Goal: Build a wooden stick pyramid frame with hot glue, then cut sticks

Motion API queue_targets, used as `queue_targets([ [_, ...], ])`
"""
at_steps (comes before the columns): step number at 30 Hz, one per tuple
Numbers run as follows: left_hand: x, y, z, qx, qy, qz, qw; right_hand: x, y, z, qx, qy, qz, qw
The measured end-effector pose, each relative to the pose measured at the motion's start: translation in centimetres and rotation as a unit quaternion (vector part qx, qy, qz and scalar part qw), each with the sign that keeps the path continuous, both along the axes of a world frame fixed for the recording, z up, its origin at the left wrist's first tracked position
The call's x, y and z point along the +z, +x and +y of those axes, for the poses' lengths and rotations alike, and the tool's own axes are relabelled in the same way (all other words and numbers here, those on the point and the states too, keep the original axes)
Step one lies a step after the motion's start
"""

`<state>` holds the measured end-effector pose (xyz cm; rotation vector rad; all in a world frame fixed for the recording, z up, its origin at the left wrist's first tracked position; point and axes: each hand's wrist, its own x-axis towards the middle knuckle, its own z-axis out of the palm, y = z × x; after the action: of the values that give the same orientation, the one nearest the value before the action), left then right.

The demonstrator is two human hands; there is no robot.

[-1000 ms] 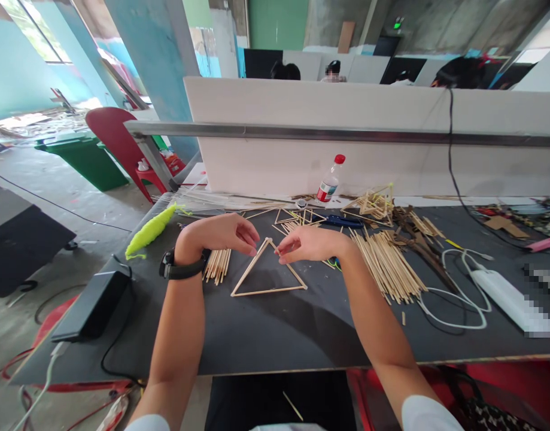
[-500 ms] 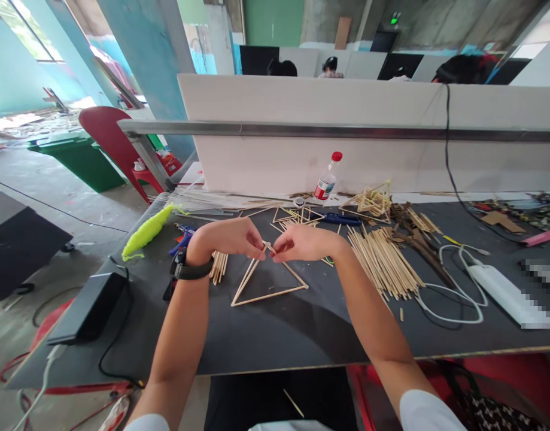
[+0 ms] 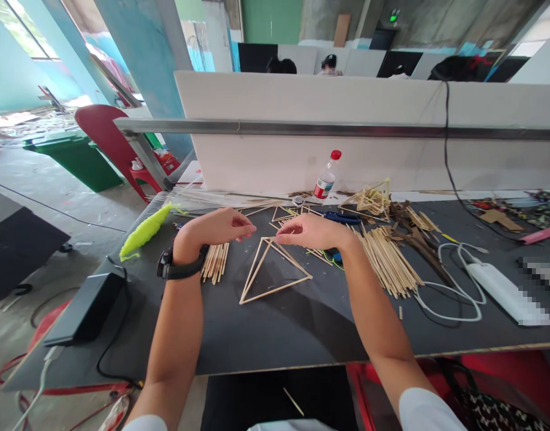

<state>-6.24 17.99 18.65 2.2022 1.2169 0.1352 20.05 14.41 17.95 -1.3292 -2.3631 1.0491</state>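
Just below the parted left fingers (image 3: 242, 231), a stick frame (image 3: 276, 290) is resting, and near its tip the right fingers (image 3: 287, 239) are hanging, whether pinching I cannot tell.

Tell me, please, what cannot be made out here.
In the head view:
Left stick bundle: upper end hidden behind the left grip.
Right grip: contact with the stick frame too small to tell.
Bottle label: print too small.
Patterned bag: cut off by the bottom edge.
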Motion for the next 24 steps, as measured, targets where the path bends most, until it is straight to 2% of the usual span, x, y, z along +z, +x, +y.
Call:
queue_targets([
  [5, -1.3, 0.7, 0.8, -0.009, -0.010, 0.008, 1.000, 0.1, 0.5, 0.0, 0.032, -0.027, 0.008, 0.999],
  [10, -4.2, 3.3, 2.3, -0.014, -0.060, 0.060, 0.996, -1.0, 3.8, 2.1, -0.084, 0.019, -0.015, 0.996],
  [12, -5.1, 4.1, 2.8, -0.033, -0.074, 0.027, 0.996, -1.6, 5.4, 2.9, -0.120, 0.013, -0.043, 0.992],
  [14, -5.4, 4.5, 2.9, -0.060, -0.069, -0.024, 0.996, -1.7, 6.6, 3.2, -0.127, -0.017, -0.047, 0.991],
  [16, -5.2, 4.6, 2.8, -0.067, -0.037, -0.062, 0.995, -1.4, 7.1, 3.0, -0.121, -0.044, -0.024, 0.991],
  [19, -4.3, 4.6, 2.4, -0.025, 0.058, -0.102, 0.993, -0.4, 6.6, 2.1, -0.098, -0.055, 0.070, 0.991],
  [22, -3.4, 4.6, 1.9, 0.024, 0.154, -0.156, 0.975, 0.5, 5.2, 1.1, -0.038, -0.035, 0.189, 0.981],
  [24, -3.0, 4.6, 1.7, 0.039, 0.189, -0.194, 0.962, 0.8, 4.0, 0.5, -0.013, -0.007, 0.224, 0.974],
])
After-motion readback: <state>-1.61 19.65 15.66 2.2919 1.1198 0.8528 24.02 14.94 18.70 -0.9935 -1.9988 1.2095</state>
